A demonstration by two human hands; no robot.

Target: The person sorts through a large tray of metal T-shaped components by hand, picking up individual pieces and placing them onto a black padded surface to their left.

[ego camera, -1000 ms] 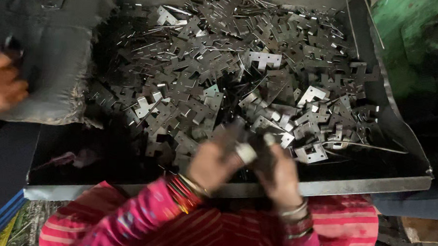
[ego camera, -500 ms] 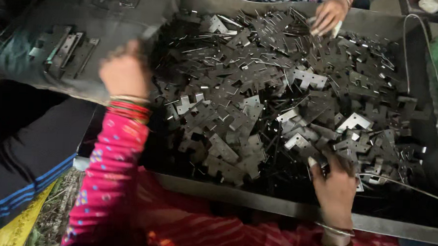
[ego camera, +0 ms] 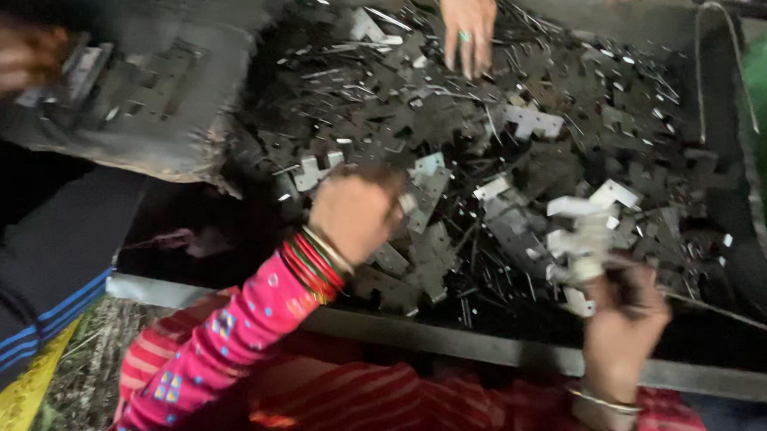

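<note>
Clamped in the right hand (ego camera: 622, 321) is a stack of pale, notched flat metal plates (ego camera: 580, 239), raised above the grey metal tray (ego camera: 481, 346). Left hand (ego camera: 354, 213), previously at the grey cloth (ego camera: 162, 106), now reaches into the pile, grip indeterminate.

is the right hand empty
No, the right hand grips a small stack of pale metal pieces above the tray.

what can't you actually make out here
Head view only:
- Left hand: its fingers curl under, so any grasp on the metal pieces is hidden.
- Right hand: the pale stack it grips is motion-blurred.
- Another person's hand: cut off by the top edge.
</note>
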